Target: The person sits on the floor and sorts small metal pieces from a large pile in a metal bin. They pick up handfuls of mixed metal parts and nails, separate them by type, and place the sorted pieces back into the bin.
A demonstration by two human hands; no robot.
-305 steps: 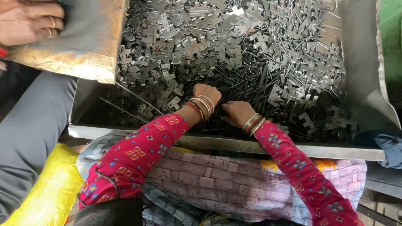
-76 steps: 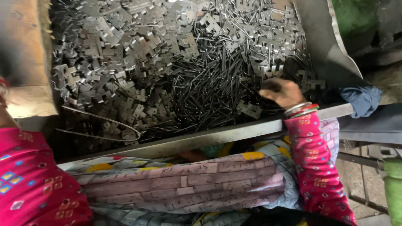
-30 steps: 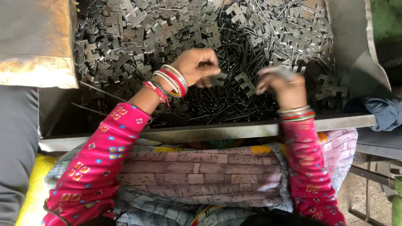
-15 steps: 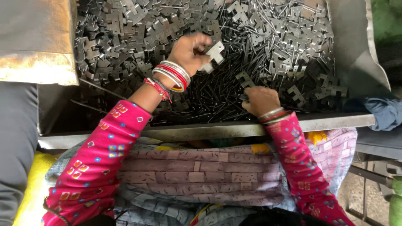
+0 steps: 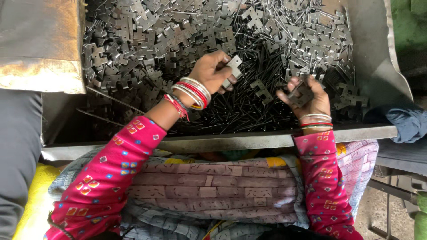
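Stamped metal plates, loose in a steel bin (image 5: pixel 373 66)
One plate (image 5: pixel 233 67) is pinched in the closed left hand (image 5: pixel 212 72), another plate (image 5: pixel 300 94) in the curled right hand (image 5: pixel 306 95); judged stiff, light, sharp-edged, best gripped by flat faces.

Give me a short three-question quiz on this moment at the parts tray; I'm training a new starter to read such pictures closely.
1. True or false: the left hand holds a flat notched metal plate.
2. What does the right hand grip? A) a blue cloth B) a dark metal plate C) a loose pin
3. Fill in: beneath both hands, the tray holds a dark heap of thin metal ____.

Key: 1 true. 2 B: the right hand closes on a dark plate; the blue cloth lies apart at the tray's right corner. 3 pins.
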